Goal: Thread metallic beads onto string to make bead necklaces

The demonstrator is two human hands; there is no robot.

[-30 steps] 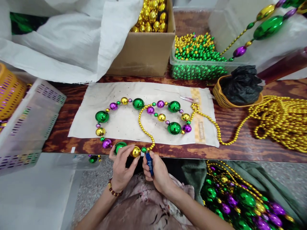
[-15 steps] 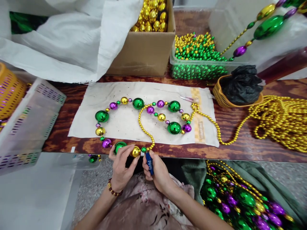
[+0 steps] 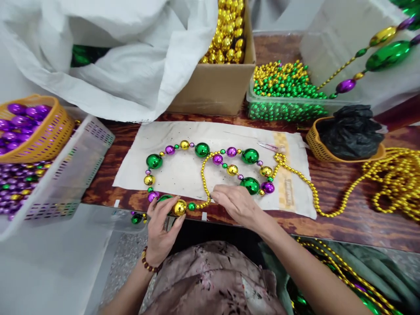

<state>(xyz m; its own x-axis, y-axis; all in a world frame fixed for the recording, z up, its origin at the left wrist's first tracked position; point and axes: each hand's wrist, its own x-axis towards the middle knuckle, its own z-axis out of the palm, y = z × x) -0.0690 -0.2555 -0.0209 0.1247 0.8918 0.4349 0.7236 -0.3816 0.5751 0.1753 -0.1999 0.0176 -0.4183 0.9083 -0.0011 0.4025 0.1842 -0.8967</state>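
A bead garland [image 3: 154,161] of green, purple and gold balls loops over a white cloth [image 3: 177,170]. My left hand [image 3: 162,225] pinches a large gold bead [image 3: 180,208] of it at the table's front edge, its fingers also over a green bead. From a small green bead beside the gold one, a thin gold bead strand [image 3: 204,177] curves up to the loop. My right hand [image 3: 238,205] is closed, knuckles up, its fingertips beside that strand's lower bend. What it holds is hidden; the blue tool does not show. Metal tweezers [image 3: 266,146] lie on the cloth.
A gold bead pile [image 3: 397,183] lies at right, near a yellow basket [image 3: 316,142] with a black bag. Behind stand a carton [image 3: 210,89] and a clear bin [image 3: 288,109] of small beads. Bead-filled baskets [image 3: 62,127] stand left; finished strands [image 3: 341,271] hang below the table.
My right hand has moved up and right from the table edge to beside the gold strand, and the blue tool has gone from sight. My left hand keeps the gold bead. The view has shifted left.
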